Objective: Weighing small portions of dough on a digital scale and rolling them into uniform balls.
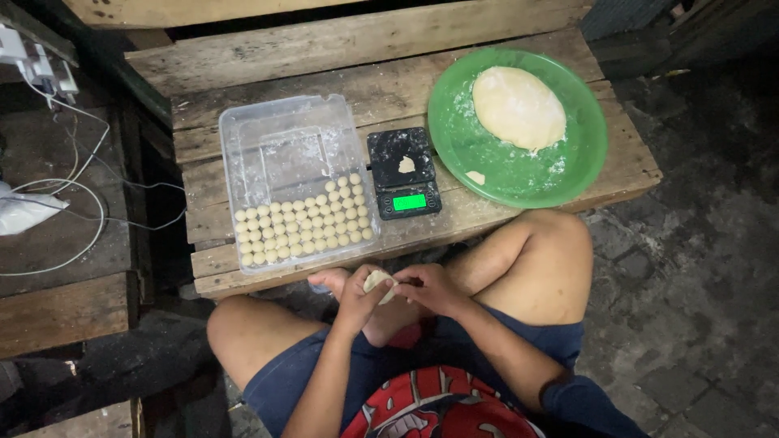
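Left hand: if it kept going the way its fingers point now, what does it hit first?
The left hand points right, into the dough piece it already touches; beyond that sit the right hand's fingers. Depth looks level, so probably nothing else lies between.

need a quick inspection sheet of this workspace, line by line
surface: weathered wooden pallet table, floury.
job's things: small dough piece held between both hands; clear plastic tray with rows of small dough balls; black digital scale bearing a dough scrap; round green plastic plate with large dough mound.
clutter: white bag at left.
grippers: left hand and right hand, fingers pinching the dough.
cables: white cables and charger at left.
surroundings: dark stone floor.
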